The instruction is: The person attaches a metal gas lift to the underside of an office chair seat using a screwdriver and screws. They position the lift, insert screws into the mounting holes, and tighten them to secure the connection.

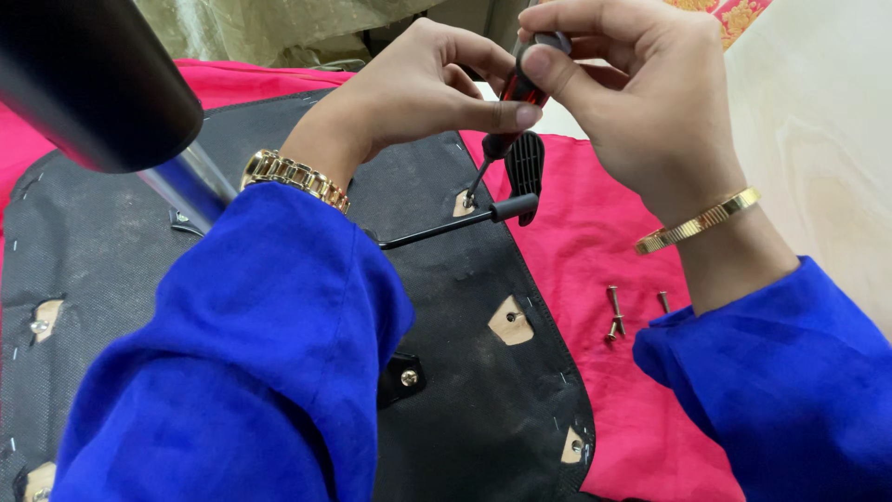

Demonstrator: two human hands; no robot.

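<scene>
Pink cloth (595, 279), both hands (520, 102) on screwdriver (506, 121)

A bright pink cloth (595, 279) spreads below the grip. Right of it lies a pale wooden surface (827, 139); behind it hangs olive patterned fabric (269, 28).

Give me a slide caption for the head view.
Both hands steady a red-handled screwdriver on a screw in a black fabric-covered panel.
</scene>
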